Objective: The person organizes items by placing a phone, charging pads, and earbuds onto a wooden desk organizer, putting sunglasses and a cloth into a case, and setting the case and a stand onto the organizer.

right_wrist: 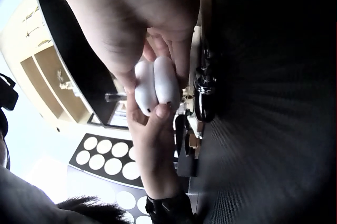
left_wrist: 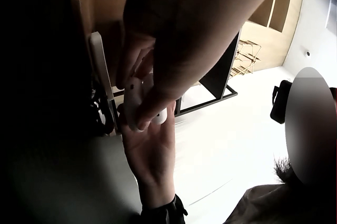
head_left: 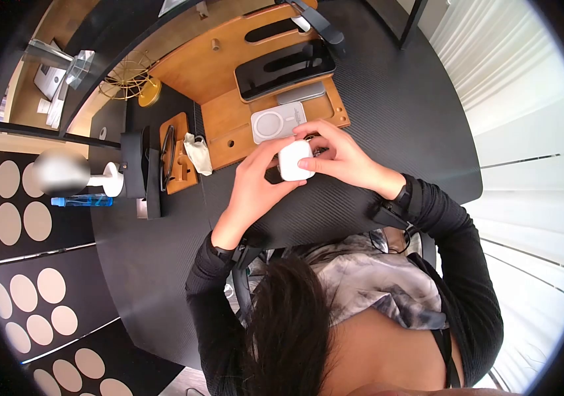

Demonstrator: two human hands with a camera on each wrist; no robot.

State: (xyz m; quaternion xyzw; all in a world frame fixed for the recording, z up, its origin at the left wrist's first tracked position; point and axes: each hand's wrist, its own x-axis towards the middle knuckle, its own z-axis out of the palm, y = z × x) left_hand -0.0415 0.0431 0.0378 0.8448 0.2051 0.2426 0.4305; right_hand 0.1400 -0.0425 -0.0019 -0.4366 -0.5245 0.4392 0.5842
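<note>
Closest to the person, both hands meet over the near part of the black table (head_left: 387, 112) and share one small white case (head_left: 294, 160). The left hand (head_left: 255, 181) comes up from below with its fingers curled round the case's left and lower sides, and the thumb lies along its edge. The right hand (head_left: 338, 153) reaches in from the right, its fingers bent over the top and right side of the case so that it is pinched between the two hands. In the right wrist view the case (right_wrist: 155, 84) shows a seam down its middle, with fingertips (right_wrist: 162, 111) pressed on its lower end; whether the lid is slightly parted there I cannot tell. The case is held just above the table, right in front of the wooden tray (head_left: 229, 72). On that tray, just beyond the hands, lies a white square charger pad (head_left: 274, 122), then a grey slab (head_left: 301, 92), then a black phone (head_left: 285, 69). To the left sit a crumpled white cloth (head_left: 197, 153), a smaller wooden stand (head_left: 176, 155), and farther off a gold wire basket (head_left: 127, 79).
</note>
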